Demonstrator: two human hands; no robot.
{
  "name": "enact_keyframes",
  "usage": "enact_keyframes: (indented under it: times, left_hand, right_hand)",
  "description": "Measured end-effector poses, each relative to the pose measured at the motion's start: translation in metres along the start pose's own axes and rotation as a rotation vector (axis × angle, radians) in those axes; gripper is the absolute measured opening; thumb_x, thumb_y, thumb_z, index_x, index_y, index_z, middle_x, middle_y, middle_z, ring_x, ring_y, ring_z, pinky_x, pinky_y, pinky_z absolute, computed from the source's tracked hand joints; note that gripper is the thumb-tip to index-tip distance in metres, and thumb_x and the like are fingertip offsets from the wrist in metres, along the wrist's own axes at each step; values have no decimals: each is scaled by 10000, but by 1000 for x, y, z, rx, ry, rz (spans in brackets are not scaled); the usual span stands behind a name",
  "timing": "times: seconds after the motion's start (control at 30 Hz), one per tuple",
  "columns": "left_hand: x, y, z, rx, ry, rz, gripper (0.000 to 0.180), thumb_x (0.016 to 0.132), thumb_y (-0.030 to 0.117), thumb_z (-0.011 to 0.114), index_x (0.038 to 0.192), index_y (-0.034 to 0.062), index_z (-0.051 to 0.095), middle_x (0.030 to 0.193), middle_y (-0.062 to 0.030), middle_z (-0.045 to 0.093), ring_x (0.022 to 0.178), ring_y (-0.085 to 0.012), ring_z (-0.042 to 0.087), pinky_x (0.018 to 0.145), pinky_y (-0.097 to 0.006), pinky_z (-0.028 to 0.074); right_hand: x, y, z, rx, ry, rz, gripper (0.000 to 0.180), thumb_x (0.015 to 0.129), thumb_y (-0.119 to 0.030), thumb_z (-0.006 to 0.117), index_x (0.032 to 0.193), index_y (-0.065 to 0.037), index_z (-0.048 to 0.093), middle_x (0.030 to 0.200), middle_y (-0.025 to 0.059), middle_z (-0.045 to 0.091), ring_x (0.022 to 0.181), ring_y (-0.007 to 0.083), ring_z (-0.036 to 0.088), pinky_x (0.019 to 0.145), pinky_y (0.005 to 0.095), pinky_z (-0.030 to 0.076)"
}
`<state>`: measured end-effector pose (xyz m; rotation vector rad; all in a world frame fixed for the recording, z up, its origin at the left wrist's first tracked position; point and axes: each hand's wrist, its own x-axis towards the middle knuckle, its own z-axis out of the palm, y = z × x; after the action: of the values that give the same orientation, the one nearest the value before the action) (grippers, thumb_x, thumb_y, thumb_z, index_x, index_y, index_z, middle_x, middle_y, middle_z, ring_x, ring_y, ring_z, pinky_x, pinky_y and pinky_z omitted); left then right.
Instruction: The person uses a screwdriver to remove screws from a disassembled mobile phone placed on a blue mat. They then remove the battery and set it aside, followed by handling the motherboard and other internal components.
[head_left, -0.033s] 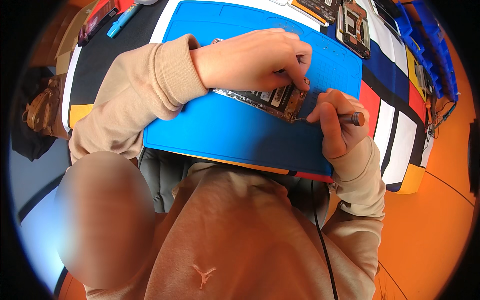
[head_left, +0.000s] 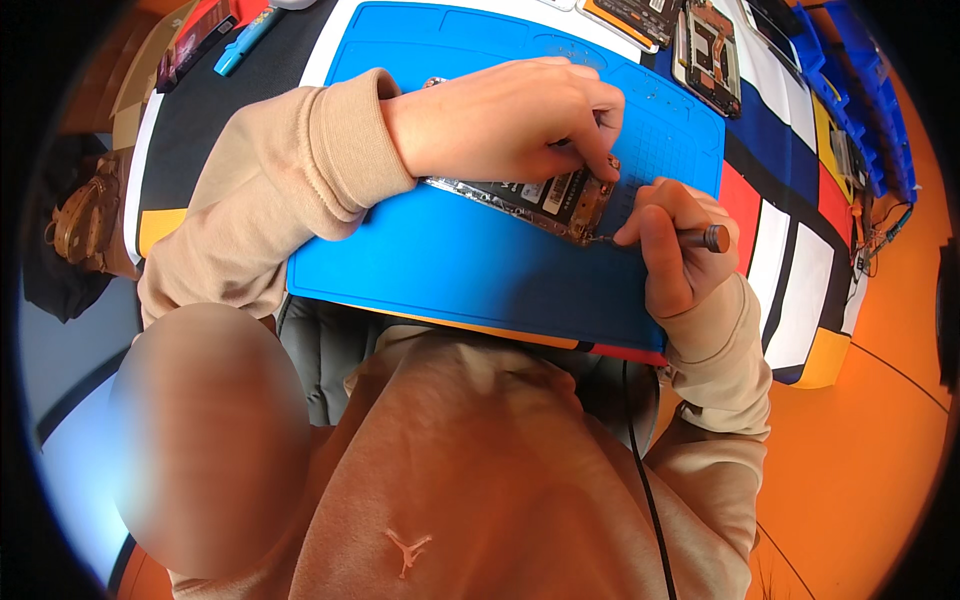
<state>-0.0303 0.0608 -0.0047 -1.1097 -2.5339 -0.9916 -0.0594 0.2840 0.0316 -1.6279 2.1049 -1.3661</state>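
An opened phone with its black battery and inner frame bare lies on a blue work mat. Across the top of it reaches my left hand, fingers curled down on the phone's right end. Most of the phone's far side is hidden under this hand. My right hand is closed around a screwdriver with a dark round-ended handle. Its thin shaft points left, and the tip is at the phone's near right corner. Whether the tip sits in a screw is too small to tell.
At the back right lie another opened phone and an orange-edged phone part. Blue bins line the far right. A light blue tool lies back left on the colour-blocked cloth. A black cable hangs in front.
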Motion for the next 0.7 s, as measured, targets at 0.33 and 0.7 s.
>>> enact_keyframes:
  times: [0.33, 0.7]
  left_hand:
    - [0, 0, 0, -8, 9, 6, 271, 750, -2, 692, 986, 117, 756, 994, -5, 571, 898, -208, 526, 831, -330, 415]
    - [1, 2, 1, 1, 28, -22, 209, 753, 6, 666, 913, 108, 754, 916, -2, 591, 910, -208, 557, 849, -327, 443]
  right_hand:
    - [-3, -3, -2, 32, 28, 60, 164, 893, 20, 543, 735, -12, 571, 665, 70, 594, 544, 182, 537, 506, 290, 412]
    - [5, 21, 6, 601, 138, 455, 273, 947, -305, 430, 825, -62, 451, 598, 26, 448, 504, 68, 329, 475, 219, 255]
